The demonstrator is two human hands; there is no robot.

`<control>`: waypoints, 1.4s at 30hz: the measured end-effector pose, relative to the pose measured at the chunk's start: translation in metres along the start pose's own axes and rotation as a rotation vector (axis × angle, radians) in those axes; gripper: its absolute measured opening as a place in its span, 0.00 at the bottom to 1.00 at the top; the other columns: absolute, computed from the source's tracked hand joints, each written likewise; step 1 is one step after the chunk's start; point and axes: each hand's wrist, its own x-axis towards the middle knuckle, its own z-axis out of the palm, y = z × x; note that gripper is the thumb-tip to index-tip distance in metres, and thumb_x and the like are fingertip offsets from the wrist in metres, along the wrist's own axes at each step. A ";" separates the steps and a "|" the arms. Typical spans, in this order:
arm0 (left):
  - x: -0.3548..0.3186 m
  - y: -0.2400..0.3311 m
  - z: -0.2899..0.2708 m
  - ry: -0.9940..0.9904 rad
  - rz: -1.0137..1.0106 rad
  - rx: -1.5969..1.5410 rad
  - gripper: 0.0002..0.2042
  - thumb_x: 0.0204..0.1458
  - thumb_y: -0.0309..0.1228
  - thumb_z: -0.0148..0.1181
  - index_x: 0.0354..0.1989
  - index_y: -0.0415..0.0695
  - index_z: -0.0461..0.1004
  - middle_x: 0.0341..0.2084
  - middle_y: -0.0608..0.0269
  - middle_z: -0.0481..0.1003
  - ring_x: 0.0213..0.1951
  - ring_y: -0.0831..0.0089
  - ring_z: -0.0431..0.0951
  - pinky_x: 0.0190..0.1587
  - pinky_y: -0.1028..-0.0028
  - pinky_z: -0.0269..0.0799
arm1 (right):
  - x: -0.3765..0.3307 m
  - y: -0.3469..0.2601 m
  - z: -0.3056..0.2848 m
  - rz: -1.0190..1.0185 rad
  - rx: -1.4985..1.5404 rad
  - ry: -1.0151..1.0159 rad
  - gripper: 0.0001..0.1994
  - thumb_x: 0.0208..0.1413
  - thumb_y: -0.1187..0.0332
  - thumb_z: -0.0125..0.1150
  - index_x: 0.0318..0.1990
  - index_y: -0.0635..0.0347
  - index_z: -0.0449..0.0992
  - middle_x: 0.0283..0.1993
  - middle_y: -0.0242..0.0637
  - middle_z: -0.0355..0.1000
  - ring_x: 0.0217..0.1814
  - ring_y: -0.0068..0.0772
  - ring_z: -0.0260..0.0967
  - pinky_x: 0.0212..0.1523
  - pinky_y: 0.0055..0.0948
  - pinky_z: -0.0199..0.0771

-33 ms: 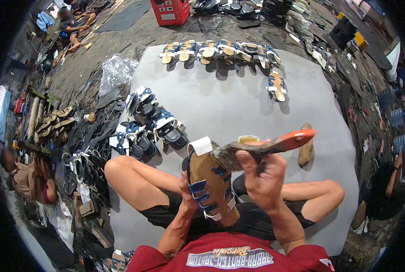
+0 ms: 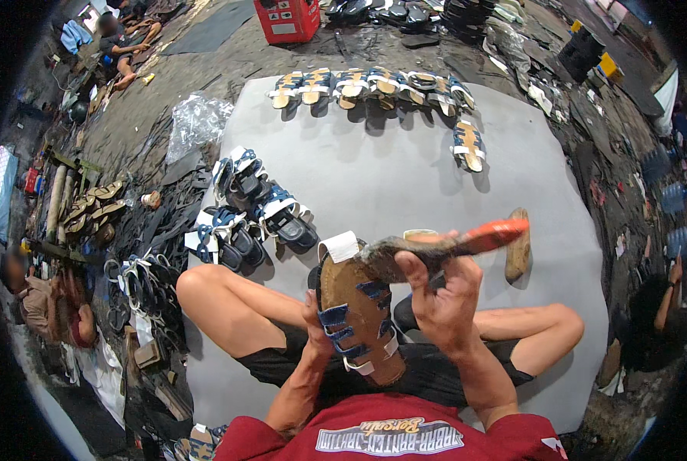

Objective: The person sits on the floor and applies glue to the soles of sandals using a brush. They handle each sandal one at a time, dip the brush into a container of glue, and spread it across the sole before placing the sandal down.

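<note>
My left hand (image 2: 315, 329) is closed around the left edge of a sandal (image 2: 352, 307) held above my lap. The sandal has a tan footbed, blue straps and white tabs; its toe end points away from me. In my right hand (image 2: 445, 300) is a long, worn grey tool with a red end (image 2: 491, 235), gripped between thumb and fingers. The tool's grey end overlaps the sandal's upper right edge; whether they touch I cannot tell. A tan sole-shaped piece (image 2: 518, 247) lies on the grey sheet to the right.
On the grey sheet (image 2: 389, 180) stand a far row of blue-strapped sandals (image 2: 351, 86), a single sandal (image 2: 469, 146) and a cluster of dark-soled sandals (image 2: 288, 223) at left. A red box (image 2: 288, 21) is beyond. Scraps litter the floor; other people sit left and right.
My right hand and the red-ended tool have shifted slightly left. The sandal and my left hand stay nearly in place.
</note>
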 end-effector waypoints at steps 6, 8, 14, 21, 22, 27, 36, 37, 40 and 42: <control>0.003 0.001 -0.021 -0.076 -0.035 -0.087 0.45 0.65 0.69 0.37 0.77 0.42 0.55 0.69 0.44 0.67 0.66 0.50 0.73 0.68 0.48 0.70 | 0.021 -0.002 -0.006 0.113 0.164 0.042 0.11 0.67 0.63 0.68 0.43 0.65 0.82 0.38 0.39 0.80 0.41 0.27 0.77 0.47 0.31 0.76; 0.010 -0.007 -0.026 -0.214 0.019 -0.325 0.43 0.67 0.67 0.37 0.76 0.41 0.57 0.68 0.44 0.68 0.65 0.51 0.73 0.68 0.49 0.71 | 0.013 0.000 -0.014 0.149 0.243 -0.010 0.10 0.67 0.64 0.68 0.44 0.63 0.82 0.38 0.39 0.80 0.40 0.30 0.77 0.47 0.32 0.76; 0.007 0.017 0.002 -0.010 0.027 0.033 0.41 0.69 0.64 0.37 0.73 0.38 0.61 0.62 0.45 0.73 0.59 0.56 0.78 0.61 0.57 0.77 | 0.023 -0.004 -0.009 0.008 0.071 -0.003 0.13 0.66 0.61 0.69 0.42 0.64 0.82 0.39 0.38 0.81 0.38 0.36 0.76 0.54 0.39 0.73; 0.020 0.017 -0.001 -0.030 -0.015 0.263 0.38 0.70 0.62 0.35 0.68 0.37 0.65 0.54 0.51 0.78 0.53 0.65 0.81 0.55 0.64 0.80 | 0.017 0.009 0.008 -0.137 0.152 -0.143 0.09 0.63 0.64 0.71 0.45 0.58 0.83 0.40 0.36 0.81 0.37 0.38 0.72 0.52 0.40 0.69; 0.024 0.019 0.006 -0.040 -0.013 0.283 0.38 0.70 0.61 0.35 0.67 0.37 0.66 0.54 0.51 0.78 0.52 0.65 0.81 0.55 0.64 0.80 | 0.021 0.013 0.012 -0.233 0.137 -0.189 0.09 0.63 0.64 0.70 0.45 0.58 0.83 0.41 0.35 0.81 0.37 0.38 0.72 0.51 0.40 0.68; 0.020 0.038 0.023 0.004 -0.200 0.170 0.36 0.70 0.60 0.36 0.65 0.37 0.69 0.48 0.52 0.80 0.47 0.66 0.83 0.52 0.66 0.81 | 0.022 0.033 0.001 -0.254 0.292 -0.297 0.11 0.65 0.57 0.67 0.44 0.53 0.83 0.42 0.30 0.82 0.36 0.32 0.69 0.49 0.38 0.64; 0.021 0.030 0.014 0.040 -0.270 0.263 0.33 0.72 0.58 0.36 0.66 0.40 0.69 0.52 0.54 0.79 0.52 0.67 0.80 0.55 0.65 0.79 | 0.022 0.025 0.008 -0.195 0.263 -0.496 0.08 0.60 0.62 0.73 0.43 0.52 0.84 0.42 0.30 0.81 0.45 0.37 0.72 0.63 0.43 0.62; 0.018 0.029 0.012 0.057 -0.296 0.203 0.34 0.72 0.59 0.37 0.67 0.41 0.68 0.53 0.53 0.78 0.51 0.65 0.82 0.54 0.64 0.80 | 0.018 0.032 0.002 -0.153 0.185 -0.523 0.08 0.60 0.62 0.72 0.43 0.53 0.84 0.42 0.30 0.81 0.47 0.38 0.73 0.65 0.44 0.61; 0.013 0.039 0.000 0.033 -0.273 -0.027 0.38 0.68 0.63 0.39 0.70 0.41 0.65 0.54 0.48 0.78 0.46 0.59 0.85 0.49 0.62 0.83 | 0.013 0.064 -0.027 -0.179 0.013 -0.575 0.09 0.61 0.64 0.71 0.46 0.54 0.83 0.43 0.32 0.82 0.50 0.43 0.76 0.71 0.47 0.58; 0.008 0.035 -0.016 -0.092 -0.215 -0.268 0.40 0.67 0.65 0.40 0.72 0.40 0.62 0.54 0.46 0.78 0.44 0.57 0.85 0.47 0.60 0.85 | 0.012 0.068 -0.038 -0.052 0.046 -0.569 0.10 0.61 0.64 0.71 0.47 0.55 0.83 0.43 0.34 0.81 0.48 0.45 0.76 0.69 0.48 0.60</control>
